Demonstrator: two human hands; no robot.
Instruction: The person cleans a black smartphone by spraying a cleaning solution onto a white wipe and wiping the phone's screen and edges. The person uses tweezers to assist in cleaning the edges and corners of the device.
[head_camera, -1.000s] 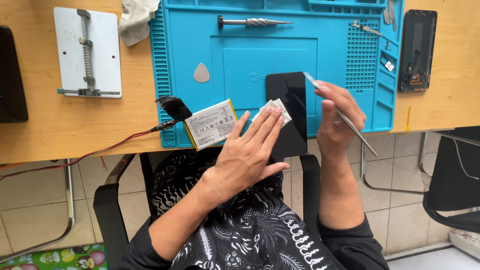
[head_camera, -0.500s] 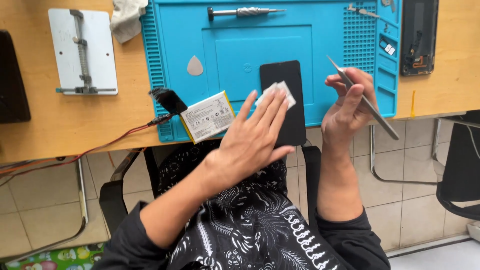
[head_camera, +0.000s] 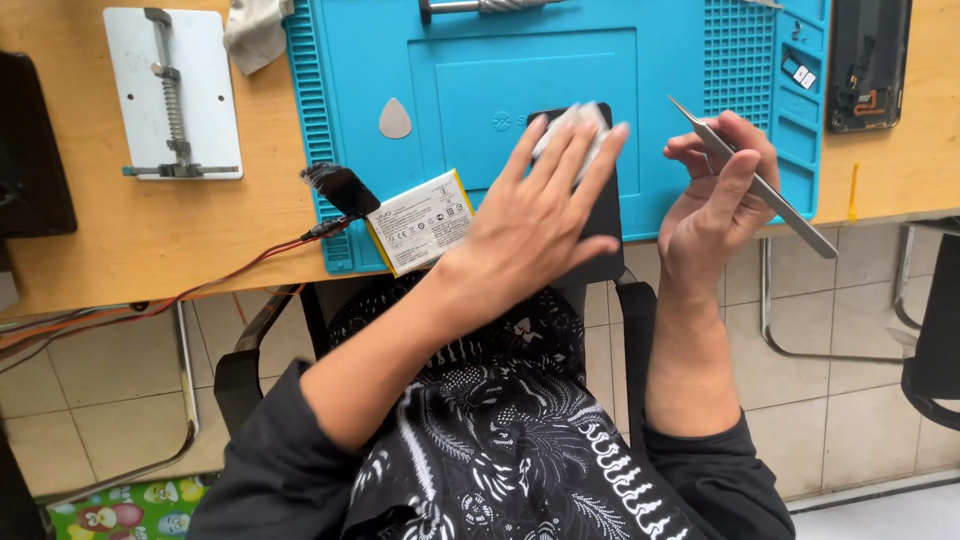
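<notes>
My left hand (head_camera: 540, 215) lies flat, fingers spread, pressing a white wipe (head_camera: 572, 122) onto a black phone (head_camera: 604, 225) that rests on the blue work mat (head_camera: 470, 80) at the table's front edge. Most of the phone is hidden under the hand. My right hand (head_camera: 715, 195) hovers just right of the phone, off the mat's corner, holding metal tweezers (head_camera: 770, 190) that point up and left. A white phone battery (head_camera: 420, 218) lies tilted on the mat just left of my left hand.
A grey pick (head_camera: 394, 118) and a screwdriver (head_camera: 490, 6) lie on the mat. A metal holder plate (head_camera: 175, 95) and a cloth (head_camera: 255, 30) sit on the wooden table at left. A black clip with red wire (head_camera: 338, 188) is beside the battery. An opened phone body (head_camera: 868, 62) lies at right.
My left hand has slid the wipe up the phone, away from me. My right hand with the tweezers has moved right, off the phone.
</notes>
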